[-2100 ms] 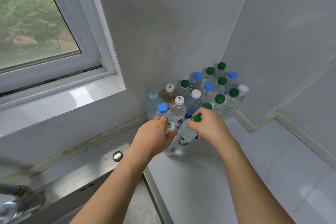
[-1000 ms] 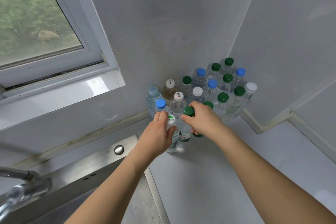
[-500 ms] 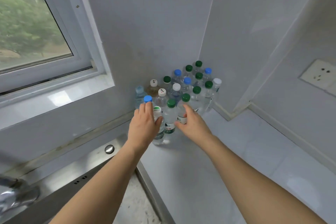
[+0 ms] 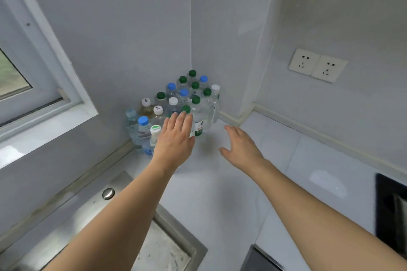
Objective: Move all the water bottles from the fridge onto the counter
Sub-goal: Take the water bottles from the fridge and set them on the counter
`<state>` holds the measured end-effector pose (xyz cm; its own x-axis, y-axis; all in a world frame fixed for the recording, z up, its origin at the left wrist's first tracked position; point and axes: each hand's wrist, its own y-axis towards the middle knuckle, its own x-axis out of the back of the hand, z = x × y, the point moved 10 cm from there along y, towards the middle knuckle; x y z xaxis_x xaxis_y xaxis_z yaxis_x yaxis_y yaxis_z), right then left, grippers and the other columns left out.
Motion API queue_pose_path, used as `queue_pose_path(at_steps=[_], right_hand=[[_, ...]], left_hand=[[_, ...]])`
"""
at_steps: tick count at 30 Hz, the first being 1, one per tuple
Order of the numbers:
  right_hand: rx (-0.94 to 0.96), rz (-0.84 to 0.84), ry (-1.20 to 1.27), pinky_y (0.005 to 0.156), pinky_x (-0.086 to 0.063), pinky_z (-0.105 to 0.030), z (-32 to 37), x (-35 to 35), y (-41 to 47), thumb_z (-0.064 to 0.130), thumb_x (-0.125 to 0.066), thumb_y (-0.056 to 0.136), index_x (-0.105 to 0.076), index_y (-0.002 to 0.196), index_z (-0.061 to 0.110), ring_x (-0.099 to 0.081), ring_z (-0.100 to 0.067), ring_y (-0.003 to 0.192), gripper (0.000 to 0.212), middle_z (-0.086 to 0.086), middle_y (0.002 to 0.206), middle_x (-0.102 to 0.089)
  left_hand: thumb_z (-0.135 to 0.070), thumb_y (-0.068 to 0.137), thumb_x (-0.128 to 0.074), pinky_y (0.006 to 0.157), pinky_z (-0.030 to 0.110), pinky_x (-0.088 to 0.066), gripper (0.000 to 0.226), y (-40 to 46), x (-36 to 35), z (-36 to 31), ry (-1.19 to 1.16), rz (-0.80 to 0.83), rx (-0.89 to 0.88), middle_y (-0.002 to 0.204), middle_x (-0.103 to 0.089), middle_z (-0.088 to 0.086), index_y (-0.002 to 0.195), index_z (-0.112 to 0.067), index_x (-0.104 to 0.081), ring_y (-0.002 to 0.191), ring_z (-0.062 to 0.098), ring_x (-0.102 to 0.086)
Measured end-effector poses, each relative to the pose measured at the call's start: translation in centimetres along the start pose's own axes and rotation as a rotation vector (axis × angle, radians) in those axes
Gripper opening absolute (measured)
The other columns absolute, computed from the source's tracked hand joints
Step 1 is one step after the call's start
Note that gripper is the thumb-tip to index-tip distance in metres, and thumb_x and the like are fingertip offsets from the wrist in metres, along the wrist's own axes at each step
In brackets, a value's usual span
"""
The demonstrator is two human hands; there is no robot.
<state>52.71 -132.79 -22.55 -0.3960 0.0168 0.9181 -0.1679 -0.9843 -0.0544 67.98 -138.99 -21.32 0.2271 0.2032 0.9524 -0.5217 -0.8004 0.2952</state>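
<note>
Steel sink (image 4: pixel 154 246) sits at the lower left, below the window (image 4: pixel 13 81). Past it, the water bottles (image 4: pixel 176 103) stand upright in a tight cluster in the corner of the white desk (image 4: pixel 220 193), capped green, blue and white. The left hand (image 4: pixel 175 141) hovers flat in front of the nearest bottles, its grip apart and fingers straight. The right hand (image 4: pixel 241 147) floats beside the cluster, fingers spread, holding nothing. Wall sockets (image 4: pixel 317 65) lie far right.

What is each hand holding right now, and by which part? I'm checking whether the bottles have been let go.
Nothing is held. The left hand is open with straight fingers in front of the clear plastic water bottles; the right hand is open beside them.
</note>
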Motion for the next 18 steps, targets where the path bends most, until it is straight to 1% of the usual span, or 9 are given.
queue_pose_path(at_steps=[3, 7, 8, 9, 10, 12, 14, 17, 18], right_hand=[[-0.048, -0.024, 0.003, 0.114, -0.026, -0.033, -2.8, 1.6, -1.9, 0.029, -0.059, 0.092, -0.025, 0.151, 0.012, -0.032, -0.026, 0.139, 0.069, -0.009, 0.152, -0.034], [-0.132, -0.074, 0.019, 0.115, -0.025, -0.032, -7.6, 3.9, -5.3, 0.029, -0.056, 0.095, -0.022, 0.152, 0.013, -0.029, -0.024, 0.141, 0.068, -0.006, 0.153, -0.031], [-0.143, -0.079, 0.025, 0.116, -0.025, -0.032, -8.4, 4.2, -5.7, 0.030, -0.056, 0.095, -0.022, 0.152, 0.014, -0.028, -0.024, 0.141, 0.068, -0.006, 0.154, -0.030], [-0.177, -0.097, 0.024, 0.116, -0.024, -0.032, -10.4, 5.3, -7.2, 0.030, -0.055, 0.095, -0.022, 0.152, 0.014, -0.028, -0.024, 0.141, 0.068, -0.006, 0.154, -0.030], [-0.193, -0.105, 0.024, 0.116, -0.024, -0.032, -11.2, 5.7, -7.9, 0.030, -0.055, 0.095, -0.022, 0.152, 0.014, -0.028, -0.024, 0.141, 0.068, -0.006, 0.154, -0.029], [-0.268, -0.139, 0.026, 0.116, -0.022, -0.031, -15.3, 7.6, -11.2, 0.030, -0.054, 0.096, -0.021, 0.153, 0.015, -0.026, -0.023, 0.142, 0.068, -0.006, 0.155, -0.028], [-0.319, -0.158, 0.024, 0.116, -0.022, -0.031, -18.4, 8.8, -14.1, 0.030, -0.054, 0.096, -0.021, 0.153, 0.014, -0.026, -0.023, 0.143, 0.068, -0.006, 0.155, -0.027], [-0.415, -0.196, 0.010, 0.116, -0.022, -0.030, -23.3, 10.8, -19.2, 0.029, -0.053, 0.096, -0.022, 0.152, 0.013, -0.028, -0.023, 0.141, 0.067, -0.006, 0.154, -0.029], [-0.460, -0.218, 0.012, 0.115, -0.023, -0.030, -25.3, 11.8, -21.7, 0.029, -0.054, 0.096, -0.023, 0.152, 0.012, -0.029, -0.023, 0.141, 0.067, -0.007, 0.154, -0.030]], left_hand=[[-0.030, 0.095, -0.051, 0.119, 0.049, -0.017, 0.064, 1.1, 0.0, -3.5, -0.015, 0.019, -0.075, 0.153, -0.031, 0.014, 0.150, -0.008, -0.025, 0.143, 0.036, -0.024], [-0.030, 0.094, -0.053, 0.118, 0.050, -0.019, 0.065, 2.7, -0.2, -9.4, -0.004, 0.038, -0.181, 0.151, -0.034, 0.015, 0.149, -0.005, -0.027, 0.140, 0.037, -0.028], [-0.030, 0.095, -0.053, 0.118, 0.050, -0.019, 0.065, 2.9, -0.2, -10.2, 0.001, 0.041, -0.184, 0.151, -0.034, 0.015, 0.149, -0.005, -0.027, 0.140, 0.037, -0.028], [-0.030, 0.095, -0.052, 0.119, 0.050, -0.018, 0.064, 3.3, -0.3, -12.9, -0.008, 0.038, -0.221, 0.151, -0.033, 0.015, 0.148, -0.006, -0.027, 0.141, 0.036, -0.027], [-0.030, 0.096, -0.051, 0.119, 0.049, -0.017, 0.063, 3.4, -0.5, -13.9, -0.011, 0.045, -0.233, 0.152, -0.032, 0.015, 0.149, -0.006, -0.026, 0.141, 0.036, -0.026], [-0.032, 0.098, -0.047, 0.119, 0.048, -0.015, 0.062, 3.5, -0.8, -19.6, -0.032, 0.056, -0.314, 0.154, -0.028, 0.014, 0.149, -0.007, -0.023, 0.142, 0.035, -0.024], [-0.034, 0.100, -0.042, 0.120, 0.046, -0.011, 0.062, 3.3, -1.2, -23.9, -0.053, 0.068, -0.354, 0.157, -0.022, 0.013, 0.151, -0.008, -0.018, 0.144, 0.034, -0.018], [-0.036, 0.101, -0.036, 0.121, 0.044, -0.006, 0.063, 2.2, -1.5, -31.0, -0.085, 0.083, -0.433, 0.160, -0.015, 0.011, 0.153, -0.009, -0.013, 0.147, 0.032, -0.011], [-0.037, 0.102, -0.035, 0.121, 0.044, -0.005, 0.063, 1.6, -1.3, -34.3, -0.082, 0.086, -0.475, 0.160, -0.014, 0.010, 0.153, -0.009, -0.012, 0.147, 0.031, -0.010]])
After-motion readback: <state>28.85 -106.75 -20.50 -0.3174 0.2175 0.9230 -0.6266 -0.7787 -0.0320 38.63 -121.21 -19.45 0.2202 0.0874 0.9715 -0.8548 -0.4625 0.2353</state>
